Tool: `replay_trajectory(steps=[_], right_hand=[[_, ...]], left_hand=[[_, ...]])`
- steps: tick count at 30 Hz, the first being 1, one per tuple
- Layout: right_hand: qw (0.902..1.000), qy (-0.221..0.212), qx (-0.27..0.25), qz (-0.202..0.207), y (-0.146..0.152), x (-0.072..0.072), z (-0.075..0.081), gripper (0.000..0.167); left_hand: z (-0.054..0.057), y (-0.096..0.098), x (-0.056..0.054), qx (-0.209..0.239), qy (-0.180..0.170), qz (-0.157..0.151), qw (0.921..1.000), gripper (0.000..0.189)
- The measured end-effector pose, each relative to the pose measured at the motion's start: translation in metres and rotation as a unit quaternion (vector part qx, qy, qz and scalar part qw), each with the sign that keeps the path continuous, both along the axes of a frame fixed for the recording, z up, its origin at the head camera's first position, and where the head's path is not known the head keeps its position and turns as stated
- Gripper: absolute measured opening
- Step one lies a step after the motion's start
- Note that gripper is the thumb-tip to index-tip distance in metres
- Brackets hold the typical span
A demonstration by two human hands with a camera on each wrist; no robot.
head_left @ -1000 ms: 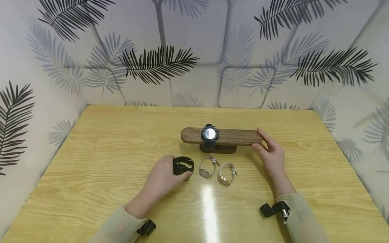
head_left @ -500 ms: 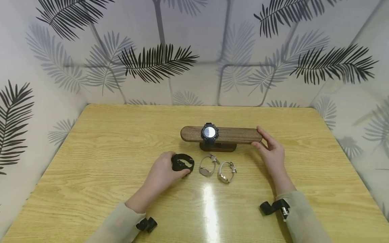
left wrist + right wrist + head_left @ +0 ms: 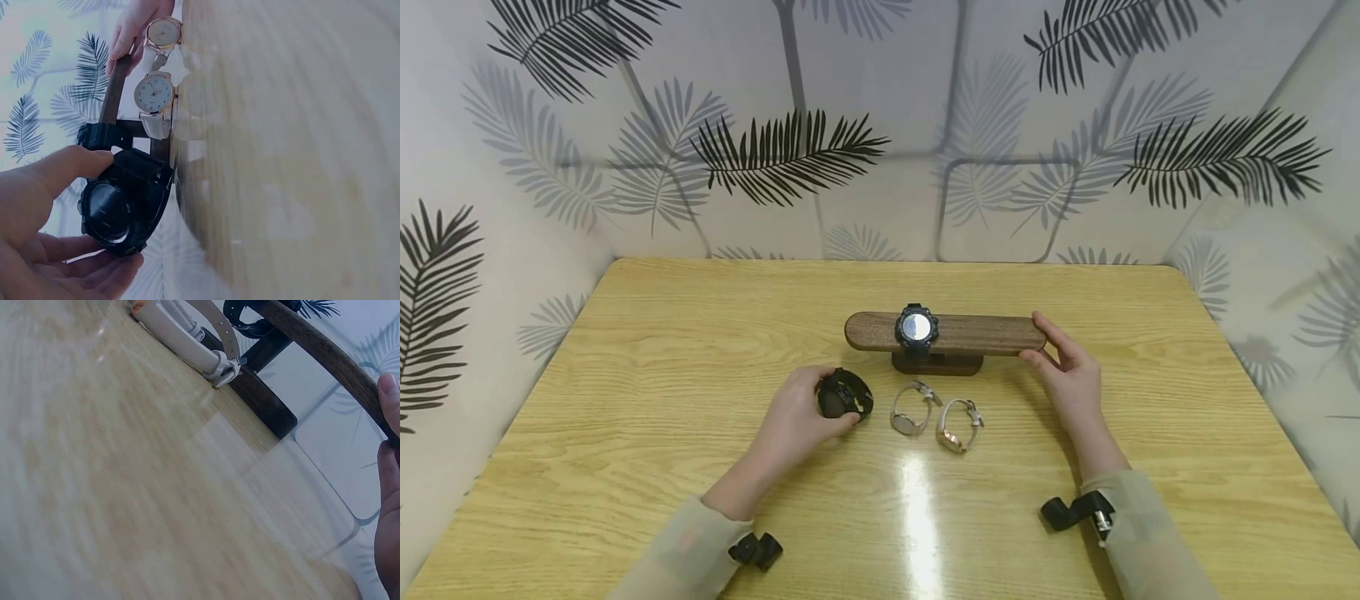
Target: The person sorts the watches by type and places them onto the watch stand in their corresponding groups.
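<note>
Left hand point(image 3: 793, 421) gripping black watch point(image 3: 835, 402); right hand point(image 3: 1071, 383) pinching wooden stand point(image 3: 988, 335).
In the head view we see the black watch left of two white-strapped watches point(image 3: 904, 424) and closer to the desk's point(image 3: 700, 317) near edge than the wooden stand, whose pinched end points toward the right edge; a dark-cased watch point(image 3: 917, 327) sits around its bar. In the left wrist view we find the thumb on the black watch's strap, the other fingers at its case. In the right wrist view we observe thumb and fingertip on opposite faces of the bar.
</note>
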State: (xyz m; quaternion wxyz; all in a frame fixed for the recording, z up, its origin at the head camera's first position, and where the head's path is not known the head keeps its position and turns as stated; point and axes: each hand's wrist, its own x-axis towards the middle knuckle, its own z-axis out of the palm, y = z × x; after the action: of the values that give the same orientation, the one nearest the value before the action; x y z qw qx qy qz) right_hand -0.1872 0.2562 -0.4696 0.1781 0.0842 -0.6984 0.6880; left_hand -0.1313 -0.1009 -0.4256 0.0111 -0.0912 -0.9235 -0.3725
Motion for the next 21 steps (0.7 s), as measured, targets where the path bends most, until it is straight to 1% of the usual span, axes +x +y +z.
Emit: replay_trajectory(steps=[3,5,11,13,16,21], right_hand=[[1.0,0.001,0.0,0.0,0.0,0.0,0.0,0.049],[1.0,0.001,-0.001,0.001,0.0,0.0,0.0,0.049],[1.0,0.005,-0.003,0.001,-0.001,0.0,0.001,0.049],[1.0,0.006,-0.004,0.001,-0.001,0.0,0.001,0.049],[1.0,0.006,-0.005,0.002,0.0,0.0,0.001,0.049],[1.0,0.005,0.003,0.001,0.0,0.0,0.001,0.049]], left_hand=[[0.001,-0.002,-0.001,-0.001,0.017,-0.014,0.9998,0.071],[0.002,-0.002,-0.002,0.003,0.023,-0.015,0.9996,0.071],[0.004,-0.005,-0.004,0.025,0.046,-0.003,0.9987,0.068],[0.004,-0.007,-0.006,0.029,0.049,0.0,0.9984,0.067],[0.006,-0.011,-0.008,0.038,0.043,0.002,0.9984,0.066],[0.011,-0.017,-0.017,0.029,0.05,-0.007,0.9983,0.063]])
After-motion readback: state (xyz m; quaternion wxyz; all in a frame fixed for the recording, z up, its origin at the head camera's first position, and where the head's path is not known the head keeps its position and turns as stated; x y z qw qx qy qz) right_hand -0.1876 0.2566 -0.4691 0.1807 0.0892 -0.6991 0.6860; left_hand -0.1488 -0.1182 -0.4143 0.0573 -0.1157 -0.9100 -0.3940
